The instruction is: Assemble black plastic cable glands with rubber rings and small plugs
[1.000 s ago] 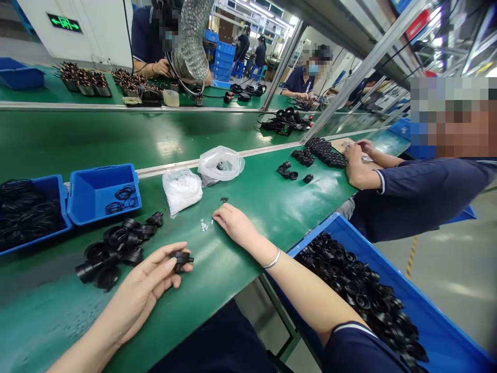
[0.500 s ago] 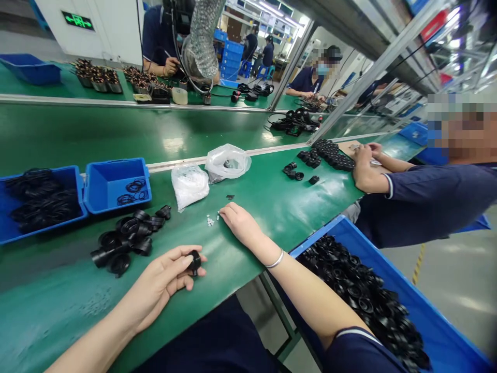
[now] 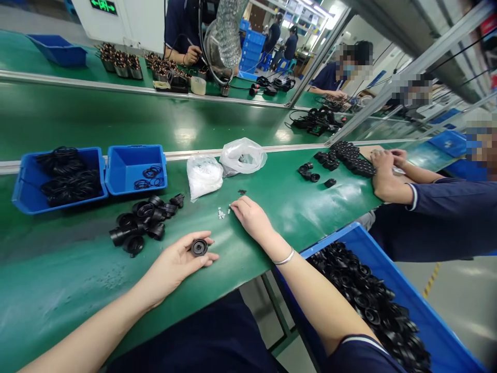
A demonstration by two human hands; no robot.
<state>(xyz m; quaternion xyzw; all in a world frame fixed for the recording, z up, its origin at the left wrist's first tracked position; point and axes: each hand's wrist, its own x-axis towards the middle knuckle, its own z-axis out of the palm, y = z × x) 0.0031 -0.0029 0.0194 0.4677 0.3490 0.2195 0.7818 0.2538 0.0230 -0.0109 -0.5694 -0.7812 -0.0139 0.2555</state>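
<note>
My left hand (image 3: 180, 264) holds a round black plastic cap (image 3: 199, 247) between thumb and fingers, its hollow ringed side turned up toward me. Over the green bench my right hand (image 3: 250, 217) is pinched closed, a tiny white piece (image 3: 229, 209) at its fingertips. Just left of those fingertips lies a small cluster of white pieces (image 3: 221, 213). A few tiny dark parts (image 3: 242, 192) rest behind them. Left of my left hand is a heap of black plastic caps and fittings (image 3: 143, 220).
Two blue bins, one with black cables (image 3: 72, 178) and one with black rings (image 3: 149, 178), stand at the left. Two plastic bags (image 3: 205, 177) sit behind my right hand. A large blue crate (image 3: 392, 280) of black parts is at my right, near a co-worker's arm (image 3: 388, 181).
My left hand has turned the black cap so its hollow side faces up. My right hand stays pinched by the white pieces. The whole view has shifted, with the scene lying farther right.
</note>
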